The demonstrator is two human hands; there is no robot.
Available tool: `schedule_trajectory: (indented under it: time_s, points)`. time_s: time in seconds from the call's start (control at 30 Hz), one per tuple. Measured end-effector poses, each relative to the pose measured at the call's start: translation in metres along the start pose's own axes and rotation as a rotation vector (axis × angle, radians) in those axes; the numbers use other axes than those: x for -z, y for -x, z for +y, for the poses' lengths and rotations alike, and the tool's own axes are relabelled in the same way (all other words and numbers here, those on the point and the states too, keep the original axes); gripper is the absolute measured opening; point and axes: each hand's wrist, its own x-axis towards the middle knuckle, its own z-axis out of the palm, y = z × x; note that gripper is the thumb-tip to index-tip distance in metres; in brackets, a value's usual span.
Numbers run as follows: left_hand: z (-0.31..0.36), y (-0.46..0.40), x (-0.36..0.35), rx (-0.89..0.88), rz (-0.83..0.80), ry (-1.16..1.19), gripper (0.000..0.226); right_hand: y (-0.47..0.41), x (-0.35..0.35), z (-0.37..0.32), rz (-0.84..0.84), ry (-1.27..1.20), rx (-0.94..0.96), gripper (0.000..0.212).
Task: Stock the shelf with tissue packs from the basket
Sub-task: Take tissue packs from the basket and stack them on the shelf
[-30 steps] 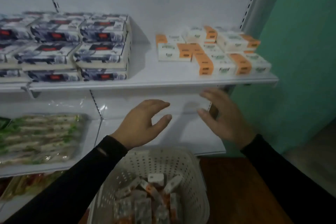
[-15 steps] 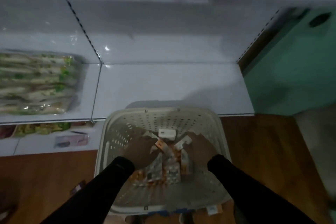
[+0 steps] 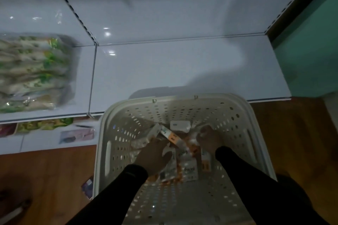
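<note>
A white perforated basket (image 3: pixel 109 129) stands on the floor against the lower shelf (image 3: pixel 182 67). Several white-and-orange tissue packs (image 3: pixel 190 169) lie heaped in its bottom. Both my hands are down inside it. My left hand (image 3: pixel 155 155) grips a white pack with an orange end (image 3: pixel 169 134), which sticks up and away from my fingers. My right hand (image 3: pixel 208 139) is knuckles-up at the far side of the heap, fingers curled down around a pack (image 3: pixel 201 134). Black sleeves cover both arms.
A clear-wrapped bundle of green-printed packs (image 3: pixel 34 73) lies on the shelf section to the left. The white section behind the basket is bare. A green wall (image 3: pixel 311 42) closes the right side. The floor is wood, and small packets (image 3: pixel 87 187) lie left of the basket.
One second ago both hands hovered open above the basket with the upper shelf in view. My view has dropped, and the hands have gone down into the basket and closed on packs.
</note>
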Motion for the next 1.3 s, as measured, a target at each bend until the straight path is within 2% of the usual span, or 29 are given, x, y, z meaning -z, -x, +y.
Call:
schedule_trajectory:
  time_s: [0.13, 0.23, 0.3, 0.4, 0.5, 0.57, 0.63, 0.7, 0.73, 0.8, 0.83, 0.9, 0.93, 0.97, 1.03, 1.07, 1.17, 1.3]
  points:
    - [0.026, 0.012, 0.025, 0.028, 0.069, 0.195, 0.048, 0.061, 0.036, -0.025, -0.104, -0.304, 0.099, 0.017]
    - [0.058, 0.03, 0.056, 0.06, 0.152, 0.431, 0.049, 0.114, 0.08, -0.046, -0.212, -0.325, 0.266, 0.017]
    - [0.079, 0.047, 0.079, 0.074, 0.123, 0.681, 0.053, 0.143, 0.112, -0.058, -0.243, -0.34, 0.348, 0.021]
    - [0.114, 0.078, 0.117, -0.013, 0.077, 0.982, 0.038, 0.18, 0.158, -0.074, -0.17, -0.39, 0.441, 0.021]
    - [0.153, 0.114, 0.159, -0.177, 0.094, 1.027, 0.026, 0.221, 0.2, -0.091, -0.025, -0.46, 0.57, 0.021]
    - [0.179, 0.14, 0.186, -0.283, 0.103, 0.957, 0.027, 0.249, 0.224, -0.1, 0.028, -0.478, 0.649, 0.025]
    - [0.206, 0.171, 0.209, -0.411, 0.177, 0.786, 0.028, 0.271, 0.245, -0.103, 0.079, -0.494, 0.731, 0.031]
    - [0.232, 0.198, 0.227, -0.546, 0.39, 0.454, 0.029, 0.292, 0.263, -0.106, 0.144, -0.537, 0.79, 0.025]
    - [0.244, 0.211, 0.236, -0.614, 0.526, 0.265, 0.032, 0.303, 0.271, -0.109, 0.159, -0.574, 0.809, 0.031]
    - [0.267, 0.233, 0.25, -0.796, 0.725, -0.001, 0.043, 0.316, 0.288, -0.11, 0.139, -0.664, 0.833, 0.059]
    - [0.277, 0.241, 0.256, -0.889, 0.789, -0.091, 0.044, 0.323, 0.295, -0.112, 0.131, -0.697, 0.85, 0.054]
    - [0.294, 0.249, 0.267, -1.04, 0.968, -0.277, 0.038, 0.338, 0.315, -0.114, 0.151, -0.732, 0.942, 0.029]
    - [0.303, 0.251, 0.272, -1.098, 1.075, -0.364, 0.035, 0.347, 0.326, -0.115, 0.186, -0.724, 0.987, 0.028]
    - [0.312, 0.249, 0.276, -1.146, 1.169, -0.424, 0.032, 0.357, 0.335, -0.116, 0.237, -0.667, 1.051, 0.033]
    - [0.327, 0.243, 0.284, -1.208, 1.248, -0.466, 0.032, 0.38, 0.348, -0.122, 0.315, -0.517, 1.134, 0.056]
    - [0.332, 0.239, 0.287, -1.22, 1.254, -0.463, 0.032, 0.388, 0.353, -0.125, 0.321, -0.474, 1.156, 0.06]
    - [0.337, 0.228, 0.295, -1.132, 1.25, -0.44, 0.035, 0.394, 0.371, -0.129, 0.425, -0.444, 1.163, 0.051]
    - [0.323, 0.206, 0.308, -0.73, 1.142, -0.435, 0.062, 0.383, 0.409, -0.125, 0.645, -0.394, 1.11, 0.045]
